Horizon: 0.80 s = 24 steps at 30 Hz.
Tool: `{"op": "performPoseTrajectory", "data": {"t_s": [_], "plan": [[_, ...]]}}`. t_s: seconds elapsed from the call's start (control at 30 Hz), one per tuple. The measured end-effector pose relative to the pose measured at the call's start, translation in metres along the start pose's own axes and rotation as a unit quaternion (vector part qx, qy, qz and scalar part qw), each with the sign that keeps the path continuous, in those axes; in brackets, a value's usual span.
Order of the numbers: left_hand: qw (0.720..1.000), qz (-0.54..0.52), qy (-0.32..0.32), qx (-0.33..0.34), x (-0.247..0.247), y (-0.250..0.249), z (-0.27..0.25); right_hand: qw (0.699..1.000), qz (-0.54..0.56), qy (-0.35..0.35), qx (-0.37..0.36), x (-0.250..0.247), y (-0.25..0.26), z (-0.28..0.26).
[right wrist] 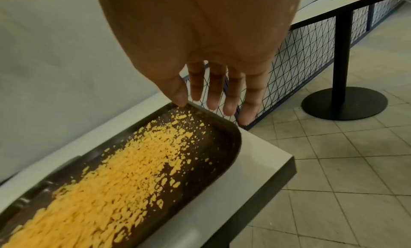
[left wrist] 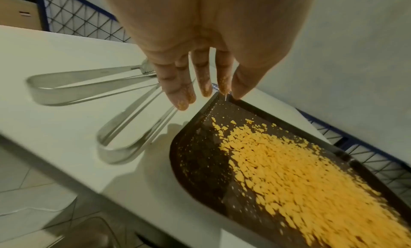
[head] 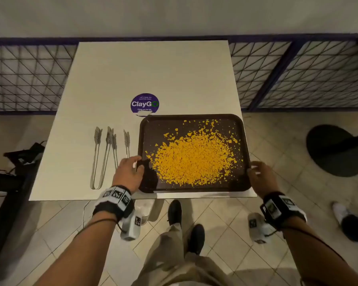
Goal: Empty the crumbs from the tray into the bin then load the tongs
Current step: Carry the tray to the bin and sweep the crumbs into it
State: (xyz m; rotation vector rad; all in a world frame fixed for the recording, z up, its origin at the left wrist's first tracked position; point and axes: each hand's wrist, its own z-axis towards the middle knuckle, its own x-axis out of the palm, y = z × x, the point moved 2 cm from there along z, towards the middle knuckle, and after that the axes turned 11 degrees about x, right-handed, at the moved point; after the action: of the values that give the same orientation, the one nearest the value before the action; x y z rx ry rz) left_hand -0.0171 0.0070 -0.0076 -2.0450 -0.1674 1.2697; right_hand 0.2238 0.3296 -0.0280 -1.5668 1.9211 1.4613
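A dark brown tray (head: 191, 116) heaped with yellow crumbs (head: 192, 159) lies flat on the near right part of the white table (head: 153, 69). Several metal tongs (head: 97, 159) lie side by side just left of it. My left hand (head: 135, 162) is at the tray's left rim (left wrist: 195, 116), its thumb touching the rim and its crumb-dusted fingers (left wrist: 205, 83) straight beside it. My right hand (head: 254, 170) is at the right rim (right wrist: 235, 134), thumb on the edge and fingers (right wrist: 231, 93) straight outside it. Neither hand grips the tray.
A round purple sticker (head: 145, 104) sits behind the tray. A blue-framed mesh fence (head: 298, 75) runs behind the table. A black pedestal base (head: 335, 150) stands on the tiled floor at right, a black bag (head: 25, 155) at left. A see-through container (left wrist: 89, 230) stands under the table's near edge.
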Motion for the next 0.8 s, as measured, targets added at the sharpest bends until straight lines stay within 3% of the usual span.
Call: {"op": "performPoseTrajectory", "data": {"t_s": [0.27,0.53,0.63,0.8], "plan": [[0.991,0.086,0.085,-0.056,0.016,0.01,0.057,0.992,-0.038,0.01,0.121,0.026,0.015,0.029],[0.982,0.129,0.11,-0.087,0.019,0.019,0.077,0.978,-0.104,0.012,0.182,0.023,0.022,0.04],[0.985,0.124,0.088,-0.076,0.018,0.016,0.076,0.977,-0.096,0.009,0.188,0.02,0.018,0.036],[0.998,0.024,-0.009,-0.057,0.018,0.011,0.053,0.985,-0.05,0.004,0.166,0.011,0.003,0.018]]}}
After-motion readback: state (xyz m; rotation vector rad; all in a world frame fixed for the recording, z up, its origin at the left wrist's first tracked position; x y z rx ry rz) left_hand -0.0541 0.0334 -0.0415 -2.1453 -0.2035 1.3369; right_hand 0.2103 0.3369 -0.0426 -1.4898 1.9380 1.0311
